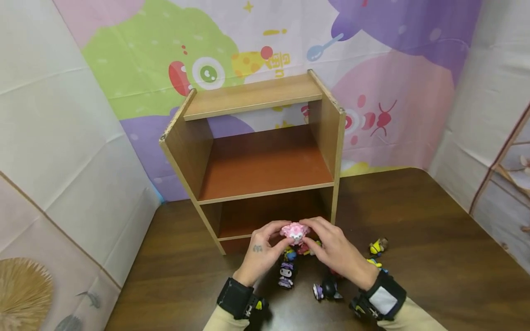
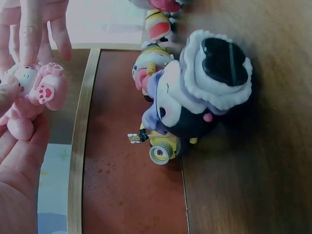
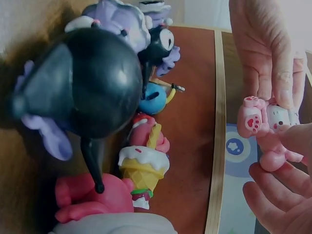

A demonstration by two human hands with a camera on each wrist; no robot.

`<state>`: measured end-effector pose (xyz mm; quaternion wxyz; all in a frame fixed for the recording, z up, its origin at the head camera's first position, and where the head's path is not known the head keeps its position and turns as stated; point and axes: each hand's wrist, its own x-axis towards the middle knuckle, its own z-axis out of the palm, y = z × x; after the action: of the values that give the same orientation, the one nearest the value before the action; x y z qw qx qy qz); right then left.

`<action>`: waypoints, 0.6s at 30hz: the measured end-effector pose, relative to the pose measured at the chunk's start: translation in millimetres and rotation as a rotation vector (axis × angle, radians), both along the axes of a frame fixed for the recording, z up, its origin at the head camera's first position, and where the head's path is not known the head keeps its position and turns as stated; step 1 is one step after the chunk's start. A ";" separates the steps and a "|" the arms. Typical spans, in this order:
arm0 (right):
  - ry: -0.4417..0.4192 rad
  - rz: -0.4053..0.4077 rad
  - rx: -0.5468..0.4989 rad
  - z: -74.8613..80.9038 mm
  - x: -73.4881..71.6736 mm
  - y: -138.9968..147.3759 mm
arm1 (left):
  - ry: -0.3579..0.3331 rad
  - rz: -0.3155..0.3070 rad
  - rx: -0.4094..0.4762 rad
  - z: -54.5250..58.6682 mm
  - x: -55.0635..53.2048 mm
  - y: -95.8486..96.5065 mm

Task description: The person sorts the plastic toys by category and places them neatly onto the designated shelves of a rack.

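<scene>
Both hands hold a small pink toy figurine with a white face in front of the wooden shelf unit. My left hand pinches its left side between thumb and fingers, and my right hand does the same on the right. In the right wrist view, the figurine's foot shows red paw marks. Below the hands, a black-and-purple figurine and another with a round black head lie on the table. A yellow minion figurine with a guitar appears beyond them in the left wrist view.
The two-tier shelf unit stands at the back of the brown table. An ice-cream-cone figurine and a pink-red one lie near the right hand. Right of that arm is a yellow figurine. A patterned cloth hangs behind.
</scene>
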<state>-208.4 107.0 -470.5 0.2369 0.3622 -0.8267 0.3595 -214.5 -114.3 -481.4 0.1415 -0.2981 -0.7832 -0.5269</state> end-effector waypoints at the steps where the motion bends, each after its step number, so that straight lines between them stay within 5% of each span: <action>1: 0.004 0.000 -0.004 0.0 -1.0 0.2 | 0.000 0.003 -0.002 0.2 -1.3 0.9; 18: 0.104 -0.143 -0.005 -8.1 -15.6 6.8 | -0.069 0.036 -0.011 -0.9 -25.1 22.5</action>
<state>-224.0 113.8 -478.6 0.3055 0.3196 -0.8362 0.3245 -239.6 -91.8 -482.3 0.1221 -0.2662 -0.7959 -0.5298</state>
